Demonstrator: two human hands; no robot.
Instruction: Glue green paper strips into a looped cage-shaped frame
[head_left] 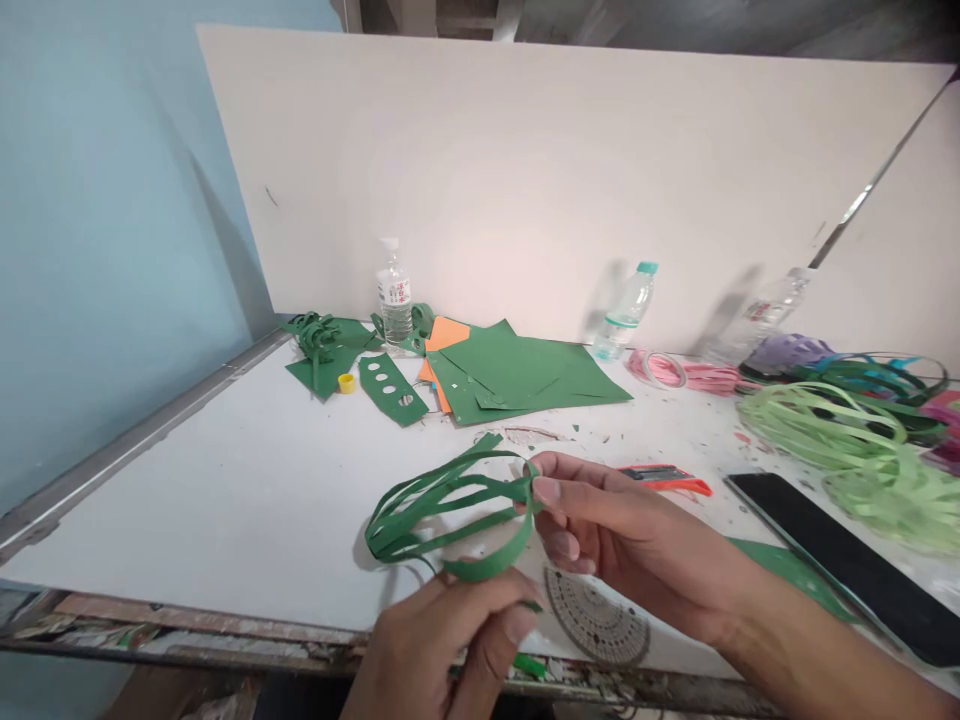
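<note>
Several green paper strips (pixel 442 500), joined in loops like a cage, hang in the air above the white table. My right hand (pixel 600 520) pinches them where they meet on the right, thumb and index finger pressed together. Below and to the left, my left hand (pixel 465 630) has its thumb and index finger closed on a lower strip, a small green end showing at the fingertips. Under my hands lies a clear protractor (pixel 596 612), partly covered. An orange utility knife (pixel 667 479) rests just behind my right hand.
Green paper sheets (pixel 532 375) and a punched green piece (pixel 391 388) lie at the back. A water bottle (pixel 395 295) and a tilted bottle (pixel 626 312) stand by the white board. A phone (pixel 840 560) and light green strips (pixel 825 425) are on the right, a yellow cap (pixel 346 384) left.
</note>
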